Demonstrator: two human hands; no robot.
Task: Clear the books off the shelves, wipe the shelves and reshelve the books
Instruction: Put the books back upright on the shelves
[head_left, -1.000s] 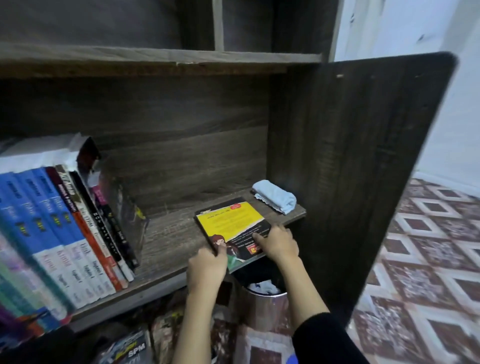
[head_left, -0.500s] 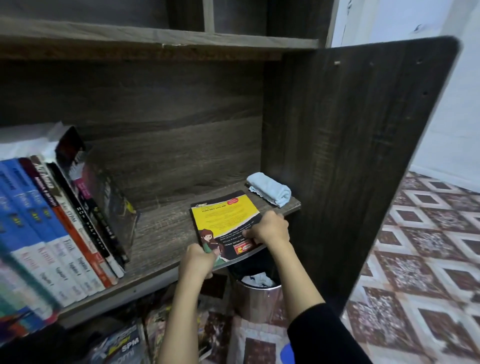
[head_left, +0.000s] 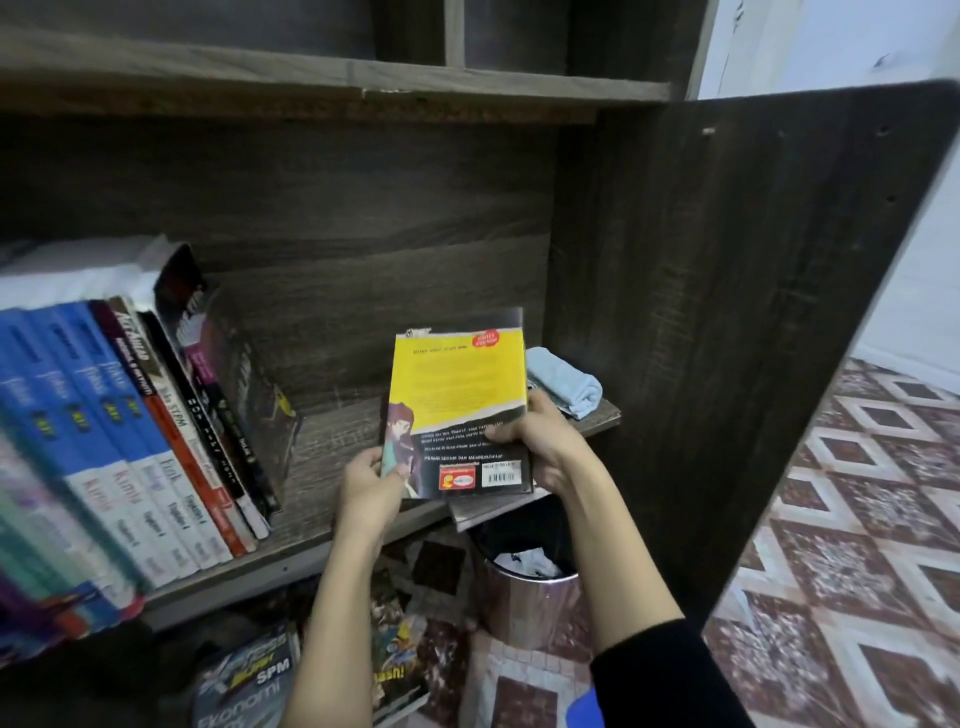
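Textbooks (head_left: 130, 415) are leaning rightward in a row at the left end of the shelf (head_left: 322, 467), spines facing us. We are gripping a yellow-backed paperback (head_left: 460, 395) with both hands. The left hand (head_left: 370, 488) is pinching its lower left corner, and the right hand (head_left: 545, 441) is curling round its lower right edge. The paperback is tilting up over the shelf's right part, back cover facing us; we cannot tell whether its lower edge is touching the board. A folded light-blue cloth (head_left: 566, 384) is lying at the far right corner, just behind it. A metal bin (head_left: 524, 597) is standing below.
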